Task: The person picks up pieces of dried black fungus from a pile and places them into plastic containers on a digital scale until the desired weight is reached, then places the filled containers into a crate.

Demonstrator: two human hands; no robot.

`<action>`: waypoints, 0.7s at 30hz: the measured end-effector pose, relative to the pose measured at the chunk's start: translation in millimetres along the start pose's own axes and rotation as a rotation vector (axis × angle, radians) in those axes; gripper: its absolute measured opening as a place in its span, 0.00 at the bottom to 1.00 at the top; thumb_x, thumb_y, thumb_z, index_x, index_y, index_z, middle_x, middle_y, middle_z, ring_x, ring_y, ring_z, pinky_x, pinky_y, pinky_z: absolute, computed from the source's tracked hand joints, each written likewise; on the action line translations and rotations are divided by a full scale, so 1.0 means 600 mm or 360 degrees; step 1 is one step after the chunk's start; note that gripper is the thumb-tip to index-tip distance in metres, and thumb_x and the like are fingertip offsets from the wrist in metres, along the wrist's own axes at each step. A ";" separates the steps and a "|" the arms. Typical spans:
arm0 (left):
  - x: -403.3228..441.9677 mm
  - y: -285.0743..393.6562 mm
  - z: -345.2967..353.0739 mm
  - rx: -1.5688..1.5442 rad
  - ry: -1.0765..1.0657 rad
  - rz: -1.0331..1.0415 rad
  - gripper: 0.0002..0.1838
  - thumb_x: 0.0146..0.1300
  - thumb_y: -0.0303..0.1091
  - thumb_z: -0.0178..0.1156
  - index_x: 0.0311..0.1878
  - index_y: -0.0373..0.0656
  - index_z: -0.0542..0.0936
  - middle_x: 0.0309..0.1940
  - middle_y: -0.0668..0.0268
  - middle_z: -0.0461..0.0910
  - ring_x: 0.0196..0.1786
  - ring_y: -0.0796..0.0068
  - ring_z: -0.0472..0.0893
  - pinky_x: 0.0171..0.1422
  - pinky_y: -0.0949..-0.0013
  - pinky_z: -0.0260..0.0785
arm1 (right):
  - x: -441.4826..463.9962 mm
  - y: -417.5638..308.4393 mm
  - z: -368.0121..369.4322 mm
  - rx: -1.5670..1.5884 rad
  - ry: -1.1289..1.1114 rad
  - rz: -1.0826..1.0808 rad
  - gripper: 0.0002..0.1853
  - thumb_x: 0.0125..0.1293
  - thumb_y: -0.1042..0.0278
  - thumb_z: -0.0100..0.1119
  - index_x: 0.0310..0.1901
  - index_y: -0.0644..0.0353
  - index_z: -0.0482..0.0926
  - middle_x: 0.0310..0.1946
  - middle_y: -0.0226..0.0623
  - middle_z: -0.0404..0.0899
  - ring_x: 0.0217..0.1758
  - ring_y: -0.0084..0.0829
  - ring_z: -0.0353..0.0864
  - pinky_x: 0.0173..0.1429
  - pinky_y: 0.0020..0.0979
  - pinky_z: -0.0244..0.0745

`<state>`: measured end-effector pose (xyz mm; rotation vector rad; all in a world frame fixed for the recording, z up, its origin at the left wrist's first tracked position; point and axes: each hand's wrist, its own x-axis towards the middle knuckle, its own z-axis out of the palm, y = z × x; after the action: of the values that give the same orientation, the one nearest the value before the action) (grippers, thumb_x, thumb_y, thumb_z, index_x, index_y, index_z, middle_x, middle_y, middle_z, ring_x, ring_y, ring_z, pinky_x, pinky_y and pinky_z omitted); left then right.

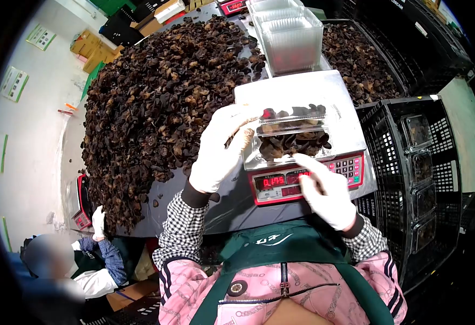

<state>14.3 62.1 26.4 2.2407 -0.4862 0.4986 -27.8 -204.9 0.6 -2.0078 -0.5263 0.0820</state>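
Observation:
A clear plastic clamshell box [293, 142] with dark wood ear mushrooms in it sits on the metal pan of a red-and-silver digital scale [309, 179]. The box's lid [291, 120] is raised toward the back. My left hand [224, 143], in a white glove, grips the box at its left side, thumb and fingers near the lid's edge. In a matching glove, my right hand [328, 194] is at the front rim, fingers apart, one fingertip touching the rim or just above it. Its fingers partly cover the scale's red display, which reads about 0.175.
A big heap of wood ear mushrooms [161, 92] covers the table to the left. Stacked clear boxes [290, 46] stand behind the scale. At right, a black crate [381, 157] holds several filled boxes. Another gloved person [99, 222] works at lower left beside a second scale [82, 208].

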 end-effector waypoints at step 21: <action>-0.082 -0.007 0.067 -0.0358 0.0155 -0.0418 0.32 0.68 0.26 0.68 0.74 0.43 0.70 0.69 0.57 0.72 0.65 0.65 0.79 0.65 0.65 0.75 | 0.004 0.079 -0.025 0.0609 0.0633 0.0705 0.10 0.78 0.61 0.60 0.47 0.60 0.81 0.21 0.25 0.75 0.18 0.13 0.66 0.22 0.20 0.60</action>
<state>-17.7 43.5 -25.8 2.0148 -0.1832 0.3932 -6.1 -234.8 -32.8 -1.6703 0.1831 0.0467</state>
